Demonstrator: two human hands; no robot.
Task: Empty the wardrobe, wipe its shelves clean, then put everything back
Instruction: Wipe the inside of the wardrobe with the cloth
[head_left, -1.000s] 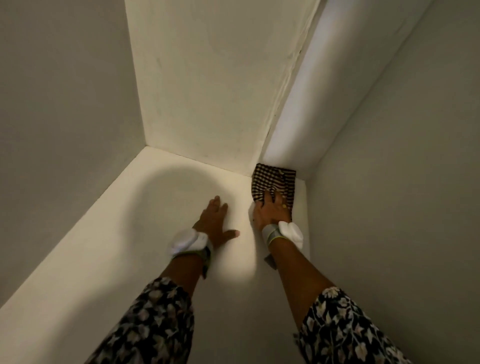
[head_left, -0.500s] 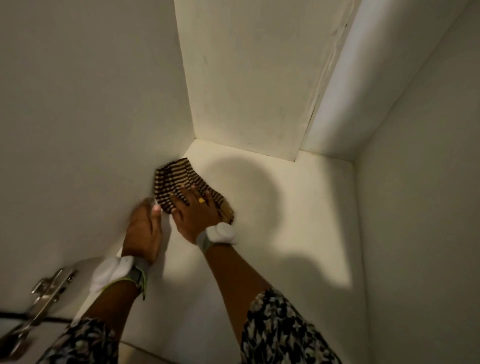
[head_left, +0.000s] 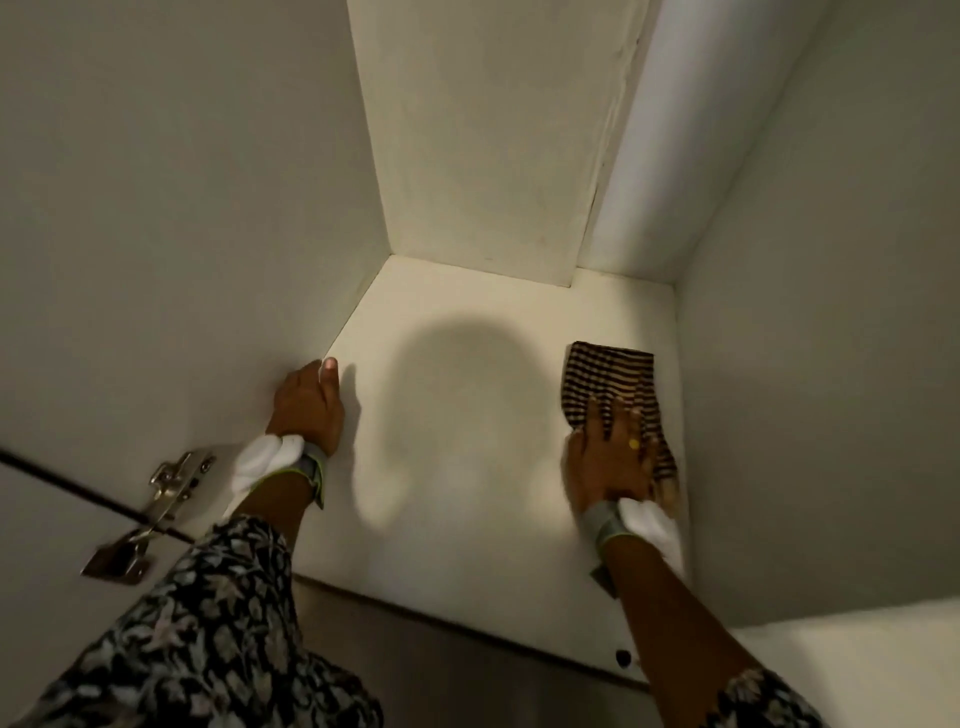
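Observation:
I look down into a white wardrobe compartment with a bare shelf (head_left: 457, 467). A dark striped cloth (head_left: 605, 382) lies flat on the shelf near the right wall. My right hand (head_left: 608, 452) presses down on its near part, fingers spread over the fabric. My left hand (head_left: 309, 405) rests against the left side wall where it meets the shelf, fingers together, holding nothing. Both wrists carry white bands.
A metal door hinge (head_left: 156, 504) is fixed at the lower left on the side panel. The shelf's front edge (head_left: 467, 618) runs across below my hands. The right wall (head_left: 810, 364) and back panel (head_left: 488, 156) close the compartment in.
My right hand has swept the cloth from the left back corner across the shelf to the right wall. My left hand stays at the left wall.

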